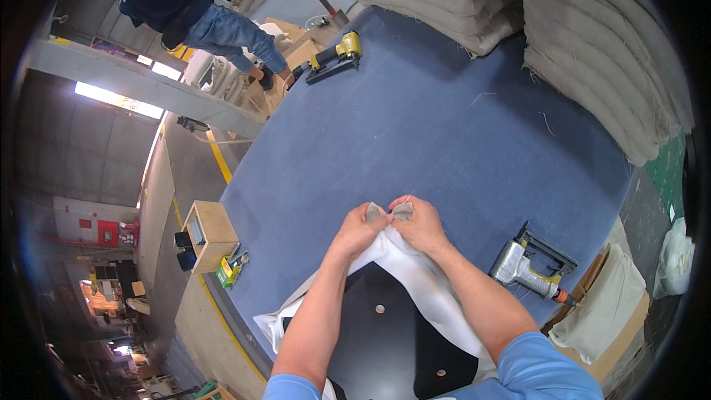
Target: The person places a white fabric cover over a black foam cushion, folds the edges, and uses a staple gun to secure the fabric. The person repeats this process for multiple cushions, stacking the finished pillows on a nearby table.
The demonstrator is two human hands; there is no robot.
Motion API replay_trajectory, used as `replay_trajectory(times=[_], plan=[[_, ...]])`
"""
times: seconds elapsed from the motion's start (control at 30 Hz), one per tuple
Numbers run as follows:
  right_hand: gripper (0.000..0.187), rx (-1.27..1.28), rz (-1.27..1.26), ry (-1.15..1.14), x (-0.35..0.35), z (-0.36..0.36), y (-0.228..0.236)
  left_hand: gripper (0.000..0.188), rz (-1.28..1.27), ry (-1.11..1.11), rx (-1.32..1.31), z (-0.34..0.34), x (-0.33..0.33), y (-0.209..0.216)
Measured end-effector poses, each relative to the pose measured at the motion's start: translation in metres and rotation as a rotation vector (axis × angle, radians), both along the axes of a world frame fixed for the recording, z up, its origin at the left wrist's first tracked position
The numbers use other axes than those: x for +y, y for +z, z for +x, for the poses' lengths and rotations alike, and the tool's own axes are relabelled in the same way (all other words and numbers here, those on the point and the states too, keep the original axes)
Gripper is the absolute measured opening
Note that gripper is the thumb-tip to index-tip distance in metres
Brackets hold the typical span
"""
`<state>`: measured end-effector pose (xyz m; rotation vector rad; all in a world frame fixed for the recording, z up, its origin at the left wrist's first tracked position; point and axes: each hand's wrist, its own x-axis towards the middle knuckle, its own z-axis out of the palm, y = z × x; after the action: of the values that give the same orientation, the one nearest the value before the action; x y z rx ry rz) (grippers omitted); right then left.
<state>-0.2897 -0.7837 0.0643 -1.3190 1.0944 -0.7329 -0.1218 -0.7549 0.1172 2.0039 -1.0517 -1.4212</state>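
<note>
A black panel [378, 326] with small round holes lies at the near edge of the table, its margins wrapped by white fabric [415, 270]. At the panel's far corner, my left hand [361, 228] and my right hand [420, 228] meet, thumbs close together. Each one pinches the edge of the fabric, and its grey side shows folded up between the fingers. To the right of my right arm lies a silver staple gun [522, 265] with an orange hose fitting. A yellow and black staple gun [337, 55] rests at the table's far left edge.
Tall stacks of folded grey-beige fabric [600, 44] stand along the far right of the blue-covered table [385, 126]. A wooden box [211, 233] and a green-yellow packet [230, 270] sit at the left edge. Another person [185, 7] stands beyond, far left.
</note>
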Motion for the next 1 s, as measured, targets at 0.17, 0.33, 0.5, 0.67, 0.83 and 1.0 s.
replay_trajectory(times=[0.17,0.33,0.5,0.67,0.83,1.0], plan=[[0.020,-0.044,0.024,0.034,0.001,-0.004,-0.001,0.019,0.169,-0.129,-0.054,0.004,-0.011,0.018],[0.018,-0.135,0.069,0.043,0.005,-0.008,-0.001,0.019,0.088,-0.346,-0.308,0.000,-0.015,0.033],[0.011,-0.167,0.167,0.031,0.014,-0.011,0.010,0.020,-0.115,-0.394,-0.432,0.001,0.006,0.042],[0.009,-0.142,0.011,-0.017,0.026,-0.008,0.012,0.020,-0.338,-0.210,-0.282,0.000,0.034,0.024],[0.013,-0.073,0.036,0.014,0.027,-0.006,0.027,0.023,-0.444,-0.078,-0.159,0.005,0.051,0.008],[0.014,-0.047,-0.021,0.051,0.027,-0.007,0.027,0.024,-0.415,-0.126,-0.106,0.013,0.051,0.008]])
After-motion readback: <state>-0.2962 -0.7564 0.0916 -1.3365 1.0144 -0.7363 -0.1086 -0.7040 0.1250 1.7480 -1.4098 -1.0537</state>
